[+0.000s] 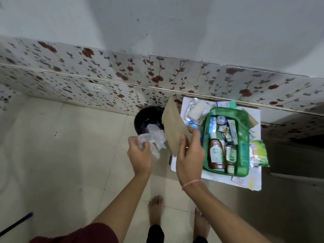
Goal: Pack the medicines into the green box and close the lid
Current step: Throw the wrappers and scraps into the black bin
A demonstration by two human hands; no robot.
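The green box (244, 146) stands open on a small white table (252, 185), holding brown bottles (216, 153), tubes and sachets. More medicine packets lie around it: a white-and-foil pack (197, 110) behind it and a green-yellow packet (259, 153) to its right. My left hand (139, 153) grips a crumpled clear plastic bag (155, 139) over a black bin (149, 120). My right hand (190, 153) holds a brown paper envelope (173, 127) upright, just left of the box. No lid is visible.
The black bin stands on the tiled floor against the flowered wall, left of the table. My bare feet (156, 209) are below the hands. A dark stick with a purple tip (16, 223) lies at lower left.
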